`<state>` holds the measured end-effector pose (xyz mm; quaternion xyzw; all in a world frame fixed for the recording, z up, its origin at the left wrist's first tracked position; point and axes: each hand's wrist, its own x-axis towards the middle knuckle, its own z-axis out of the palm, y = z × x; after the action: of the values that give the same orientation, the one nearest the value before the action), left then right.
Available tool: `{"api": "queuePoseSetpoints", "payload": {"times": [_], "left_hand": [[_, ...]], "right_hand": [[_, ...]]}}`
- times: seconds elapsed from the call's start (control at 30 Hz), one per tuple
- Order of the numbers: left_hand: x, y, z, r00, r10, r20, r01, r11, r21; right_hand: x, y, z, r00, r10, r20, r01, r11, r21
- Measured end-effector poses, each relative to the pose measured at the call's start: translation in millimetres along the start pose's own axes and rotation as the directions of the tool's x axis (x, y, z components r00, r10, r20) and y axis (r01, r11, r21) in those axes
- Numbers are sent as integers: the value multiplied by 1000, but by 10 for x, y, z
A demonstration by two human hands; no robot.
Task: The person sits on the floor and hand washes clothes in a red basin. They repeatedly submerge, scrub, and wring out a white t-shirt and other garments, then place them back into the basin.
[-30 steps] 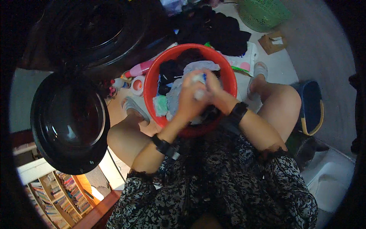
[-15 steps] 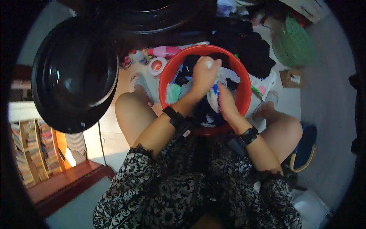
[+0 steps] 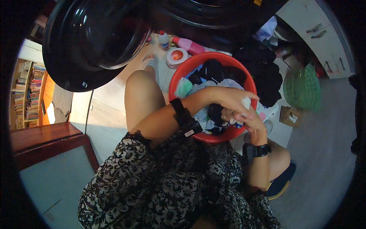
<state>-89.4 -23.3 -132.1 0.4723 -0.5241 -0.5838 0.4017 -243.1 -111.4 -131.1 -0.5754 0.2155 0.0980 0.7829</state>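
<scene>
A red plastic tub [image 3: 175, 78] full of bunched laundry [image 3: 213, 70] stands between my knees. My left hand [image 3: 230, 100] reaches across to the tub's right side, with its fingers curled round a small white lump [image 3: 246, 102], which may be soap or cloth. Just below it, my right hand [image 3: 251, 121] is closed by a pale, wet-looking cloth [image 3: 230, 114], near the tub's right rim. The two hands meet or overlap there, so part of their grip is hidden. A pale green bundle [image 3: 184, 87] rests at the tub's left inside edge.
Large black basins [image 3: 82, 45] stand at the upper left. Beyond the tub are a white round container [image 3: 176, 57], a pink bottle [image 3: 188, 45] and a white bottle [image 3: 164, 39]. Dark clothes [image 3: 263, 78], a small cardboard box [image 3: 289, 115] and a green basket [image 3: 303, 87] lie to the right.
Both hands have moved from the middle of the tub to its right rim and come together. My left arm now stretches further across. The view has also turned and shifted.
</scene>
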Motion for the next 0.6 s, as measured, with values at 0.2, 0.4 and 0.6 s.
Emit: {"api": "queuePoseSetpoints", "payload": {"times": [0.2, 0.4, 0.6], "left_hand": [[61, -106, 160, 884, 330, -331, -339, 940, 32], [258, -325, 379, 691, 100, -716, -264, 957, -122], [429, -432, 290, 593, -38, -804, -263, 935, -239]], "right_hand": [[151, 340, 240, 966, 161, -200, -92, 944, 315], [383, 700, 299, 810, -324, -488, -63, 780, -622], [449, 636, 214, 771, -476, -423, 154, 784, -601]]}}
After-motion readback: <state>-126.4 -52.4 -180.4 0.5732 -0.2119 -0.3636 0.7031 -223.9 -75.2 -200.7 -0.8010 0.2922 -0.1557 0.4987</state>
